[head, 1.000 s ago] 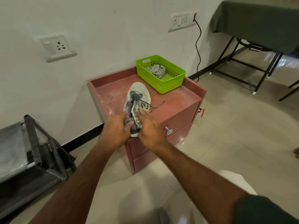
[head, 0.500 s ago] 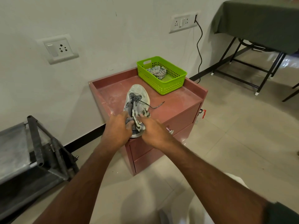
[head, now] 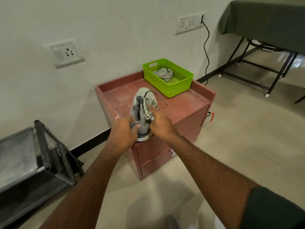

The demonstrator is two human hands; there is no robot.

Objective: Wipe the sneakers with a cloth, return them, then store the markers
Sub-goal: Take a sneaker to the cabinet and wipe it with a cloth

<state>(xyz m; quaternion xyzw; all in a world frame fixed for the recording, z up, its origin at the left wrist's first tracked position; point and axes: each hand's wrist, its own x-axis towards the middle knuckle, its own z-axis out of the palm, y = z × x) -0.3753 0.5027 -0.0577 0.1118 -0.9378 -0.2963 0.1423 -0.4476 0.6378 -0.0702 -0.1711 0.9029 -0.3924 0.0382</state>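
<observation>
The left hand [head: 123, 131] grips the heel of a worn grey-and-white laced sneaker [head: 143, 111], fingers curled round its collar. The right hand [head: 162, 124], just beside it, holds a bunched striped grey cloth [head: 147, 110] pressed against the sneaker's tongue and laces. The two hands are close together, touching the same shoe from either side. The sneaker's sole rests at the near edge of a small reddish-brown wooden desk [head: 184, 103] with raised rims and drawers below the hands, toe pointing away. Beyond the right hand, at the far corner of the desk, stands a lime-green perforated plastic basket [head: 173, 87] with another crumpled striped cloth [head: 163, 74] inside. To the left of the left hand, on the floor, sits a dark metal rack [head: 42, 151].
</observation>
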